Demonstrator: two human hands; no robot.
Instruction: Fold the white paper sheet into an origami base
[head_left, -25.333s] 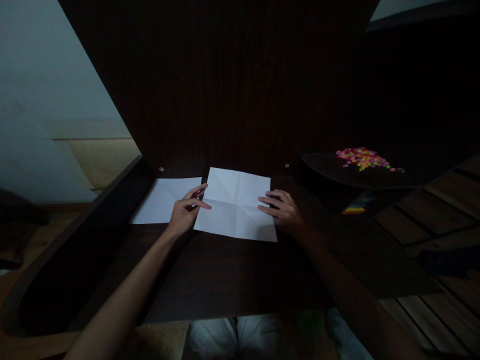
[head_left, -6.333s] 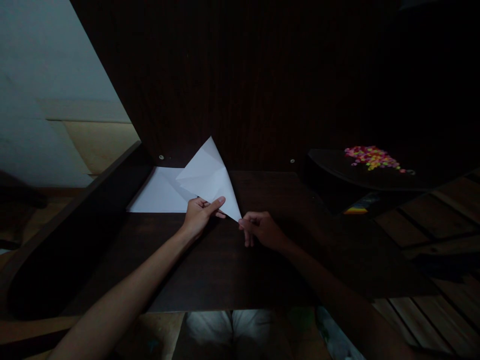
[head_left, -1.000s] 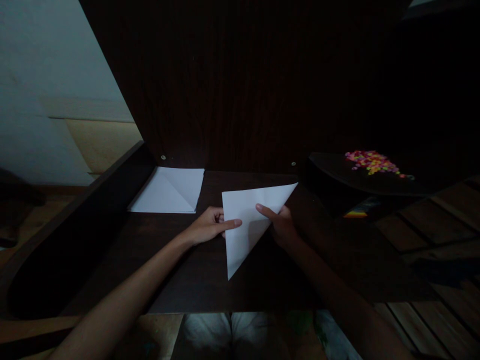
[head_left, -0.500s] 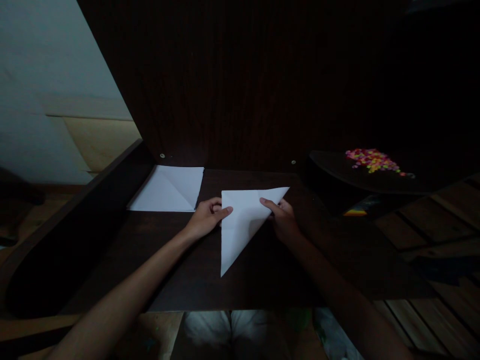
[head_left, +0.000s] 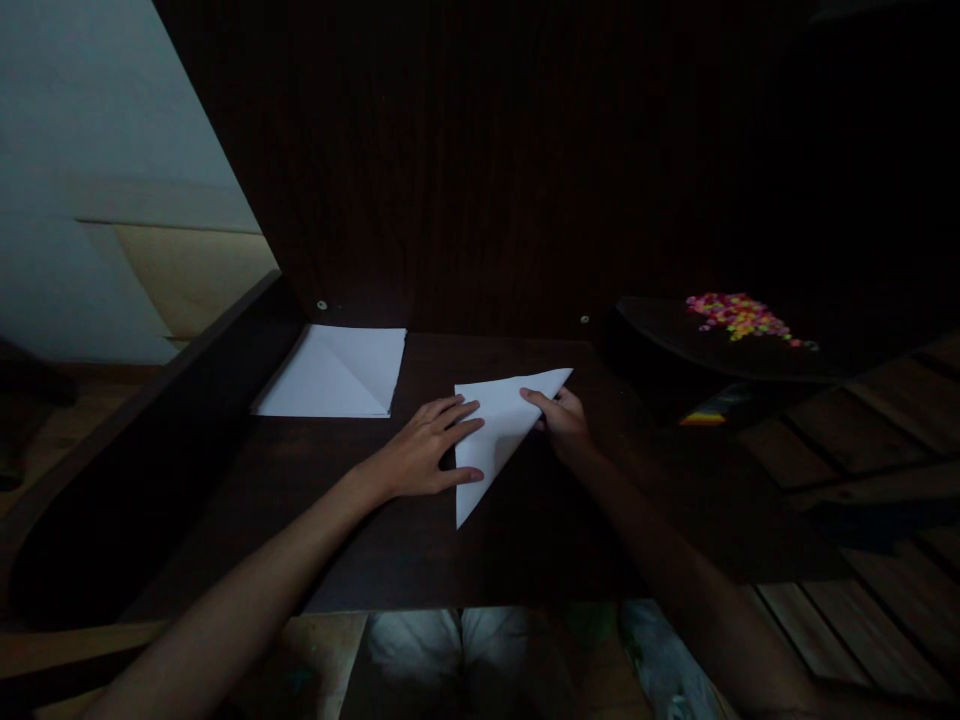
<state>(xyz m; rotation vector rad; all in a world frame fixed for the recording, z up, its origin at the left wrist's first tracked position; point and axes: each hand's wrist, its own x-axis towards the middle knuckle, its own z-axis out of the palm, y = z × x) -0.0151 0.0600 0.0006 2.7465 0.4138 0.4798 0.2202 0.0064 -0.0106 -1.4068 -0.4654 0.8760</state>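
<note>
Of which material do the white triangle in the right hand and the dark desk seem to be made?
White triangle: most likely matte paper, thin and sharp-edged. Dark desk: perhaps wood or laminate, dull sheen; faint grain shows, but dim light leaves this open.

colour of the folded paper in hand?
The folded paper is white, no print visible; it shows best in the head view.

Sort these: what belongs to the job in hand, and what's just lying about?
In use:
Folded white paper, pinched by the right hand, with the left hand spread on it
White sheets: probably, since the top one looks creased

Just lying about, it seems:
Colourful little pieces on the dark ledge
Striped item, unclear
</note>
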